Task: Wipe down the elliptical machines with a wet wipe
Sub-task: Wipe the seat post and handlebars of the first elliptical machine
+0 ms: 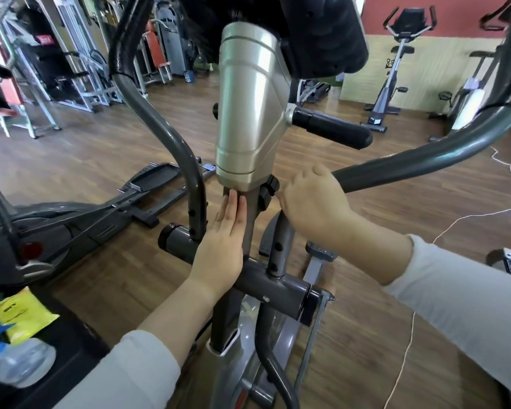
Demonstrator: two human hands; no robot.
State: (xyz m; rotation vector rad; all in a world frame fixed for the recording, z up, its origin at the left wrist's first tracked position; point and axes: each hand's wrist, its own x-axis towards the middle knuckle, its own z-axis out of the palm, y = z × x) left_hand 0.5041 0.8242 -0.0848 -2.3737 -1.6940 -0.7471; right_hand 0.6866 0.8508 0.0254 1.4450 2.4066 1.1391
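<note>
The left hand (219, 246) lies open and flat on the elliptical's post (250, 228), while the right hand (310, 199) curls with the black knob (267, 188) just to its left, whether round a wipe I cannot tell, so the handle arm (425, 160) beside it could swing and pinch it.

Plain light grey fabric left sleeve (136, 376) and matching right sleeve (466, 293) end mid-forearm; left hand (222, 246) and right hand (310, 199) are bare.
</note>
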